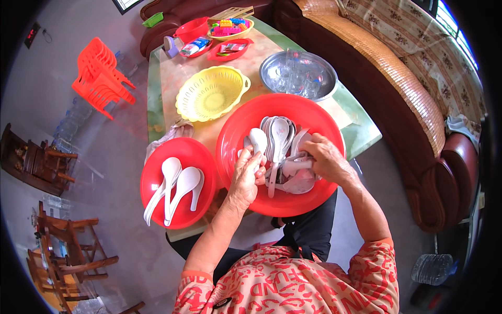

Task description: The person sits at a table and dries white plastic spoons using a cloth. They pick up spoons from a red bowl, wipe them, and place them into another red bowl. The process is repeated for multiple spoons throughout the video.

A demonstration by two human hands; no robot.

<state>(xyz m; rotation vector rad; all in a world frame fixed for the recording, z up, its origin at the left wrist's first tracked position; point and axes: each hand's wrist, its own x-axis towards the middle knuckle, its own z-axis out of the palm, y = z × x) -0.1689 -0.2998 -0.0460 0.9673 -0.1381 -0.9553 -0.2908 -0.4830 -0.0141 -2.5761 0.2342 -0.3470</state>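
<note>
A large red plastic basin point(243, 117) holds a pile of white spoons point(280, 133), some nested together, and larger ladles. Over its left part, my left hand point(248, 172) grips a white soup spoon point(258, 140), bowl upward. My right hand point(327, 157) reaches into the right side of the pile, its fingers on white utensils there; they are partly hidden, so its exact hold is unclear. To the left, a smaller red basin point(153, 168) holds several white ladles point(187, 180), their handles pointing towards me over the near rim.
A yellow plastic basket point(213, 94) and a metal tray point(266, 78) of glasses point(296, 76) stand behind the basins. Small red dishes and a bowl of toy blocks point(231, 27) are at the table's far end. A cloth point(168, 137) lies by the smaller basin. A sofa point(372, 102) runs along the right.
</note>
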